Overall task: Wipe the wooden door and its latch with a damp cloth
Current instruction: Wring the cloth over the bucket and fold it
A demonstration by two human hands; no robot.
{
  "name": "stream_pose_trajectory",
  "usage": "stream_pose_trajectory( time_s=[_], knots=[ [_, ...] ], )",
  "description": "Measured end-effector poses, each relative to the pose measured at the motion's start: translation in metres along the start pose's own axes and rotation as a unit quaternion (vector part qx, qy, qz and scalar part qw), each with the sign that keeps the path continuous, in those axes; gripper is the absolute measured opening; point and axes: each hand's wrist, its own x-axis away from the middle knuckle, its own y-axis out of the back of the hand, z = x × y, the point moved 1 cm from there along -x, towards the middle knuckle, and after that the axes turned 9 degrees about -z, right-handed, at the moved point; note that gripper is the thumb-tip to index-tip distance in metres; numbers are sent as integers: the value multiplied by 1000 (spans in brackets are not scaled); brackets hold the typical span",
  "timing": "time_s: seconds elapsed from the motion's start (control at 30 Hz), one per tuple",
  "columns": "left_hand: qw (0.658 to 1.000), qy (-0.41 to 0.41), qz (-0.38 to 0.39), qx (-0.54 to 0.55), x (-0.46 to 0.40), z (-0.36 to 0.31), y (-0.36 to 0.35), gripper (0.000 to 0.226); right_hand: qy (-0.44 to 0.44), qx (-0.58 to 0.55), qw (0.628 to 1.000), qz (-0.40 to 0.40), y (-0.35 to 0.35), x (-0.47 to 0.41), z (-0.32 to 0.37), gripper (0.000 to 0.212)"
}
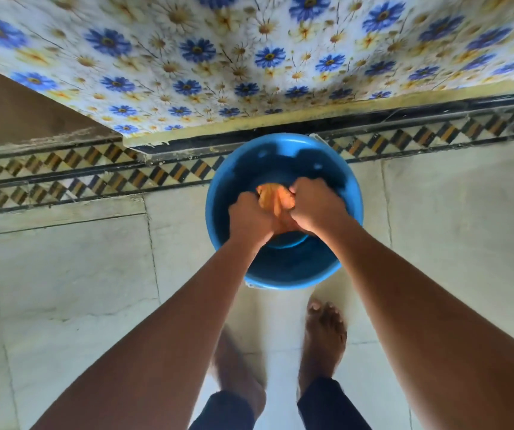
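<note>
An orange cloth (272,201) is gripped between both hands above a blue bucket (218,193), which stands on the pale tiled floor (72,274). The left hand (249,220) is closed into a fist around the left end of the cloth; the right hand (316,206) is closed into a fist around the right end. The fists are set close together, and only a short bunched section of cloth is seen between them. The remainder of the cloth is covered by the fingers and palms. The interior of the bucket is in shadow, so a water level cannot be made out.

The door (249,57), covered with a blue and yellow flower print, fills the upper part of the view and is cut off by the top edge. Its lower edge is seen just beyond the bucket. No latch is shown in this view. A patterned border strip (63,178) runs across the floor below the door.

Two bare feet (324,336) are seen near the bucket; the left one is blurred. The forearms are cut off by the lower frame edge.
</note>
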Motion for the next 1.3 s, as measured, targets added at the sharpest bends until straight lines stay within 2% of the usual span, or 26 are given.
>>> stream_pose_trajectory(
  time_s=[0.03,0.07,0.13,0.27,0.33,0.4,0.47,0.63,0.7,0.8,0.9,0.97,1.07,1.17,1.3],
  knots=[
    [1000,-19,-9,3,18,-3,17,5,5,-22,1000,-9,14,15,1,7],
    [999,-39,-18,-2,37,-8,35,13,21,-46,998,-23,28,32,3,15],
    [995,-85,-44,-15,82,-19,76,11,65,-103,991,-47,58,70,11,31],
    [982,-160,-69,70,188,-37,174,9,164,-162,967,-111,151,164,39,31],
    [970,-200,-53,125,238,-44,222,16,211,-165,954,-132,203,213,57,22],
    [961,-219,-40,167,291,-52,273,19,207,-215,949,-102,257,268,78,14],
    [950,-242,-44,191,341,-65,319,26,201,-272,939,-66,305,319,93,17],
    [910,-293,-119,268,467,-90,420,28,220,-391,893,41,404,425,137,28],
    [891,-269,-174,322,510,-91,445,36,233,-401,885,38,432,461,154,29],
    [851,-136,-233,450,568,-83,462,45,221,-433,873,41,457,506,173,30],
    [831,-59,-285,474,609,-69,465,43,207,-456,865,29,465,543,192,30],
    [835,-46,-274,475,622,-64,466,35,207,-461,862,24,467,560,205,31],
    [823,-68,-222,518,631,-59,478,20,219,-463,858,16,471,582,222,29],
    [816,-74,-204,535,631,-50,492,9,237,-464,853,18,472,598,235,28],
    [816,-83,-186,542,632,-36,515,17,218,-493,842,34,464,616,250,31]
  ],
)
